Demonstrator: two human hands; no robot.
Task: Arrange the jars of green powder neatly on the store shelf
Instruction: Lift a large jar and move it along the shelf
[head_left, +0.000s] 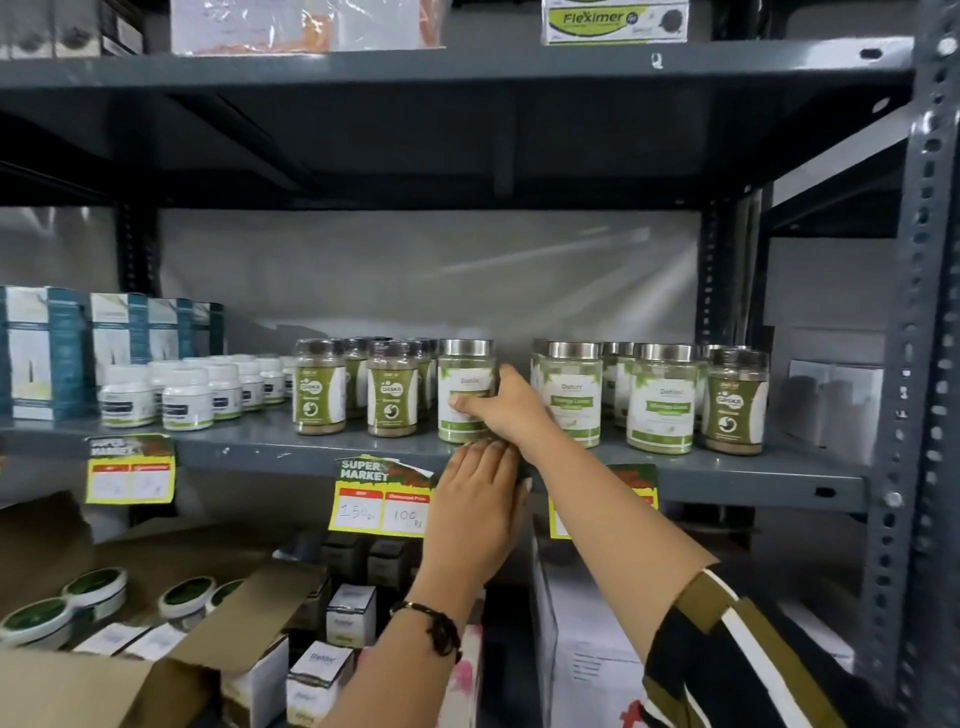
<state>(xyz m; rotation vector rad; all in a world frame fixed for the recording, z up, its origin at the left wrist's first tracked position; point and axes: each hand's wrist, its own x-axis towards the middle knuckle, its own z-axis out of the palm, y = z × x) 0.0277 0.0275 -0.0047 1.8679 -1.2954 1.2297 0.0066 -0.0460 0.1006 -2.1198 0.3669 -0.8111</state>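
Note:
A jar of green powder (464, 382) with a silver lid and white-green label stands on the grey shelf (260, 441). My right hand (506, 410) is wrapped around its right side and front. My left hand (475, 504) rests just below at the shelf's front edge, fingers together, touching near the jar's base. Two more silver-lidded green powder jars (571, 400) (661, 402) stand to the right, with others behind. Jars with dark lids and tan powder (319, 387) (392, 389) stand to the left, and one (735, 400) at the far right.
Small white tubs (187, 397) and teal-white boxes (47, 353) fill the shelf's left. Yellow price tags (382, 499) hang from the shelf edge. Below are an open cardboard box (156, 665) with round tins and small white boxes. A perforated steel upright (919, 364) stands at the right.

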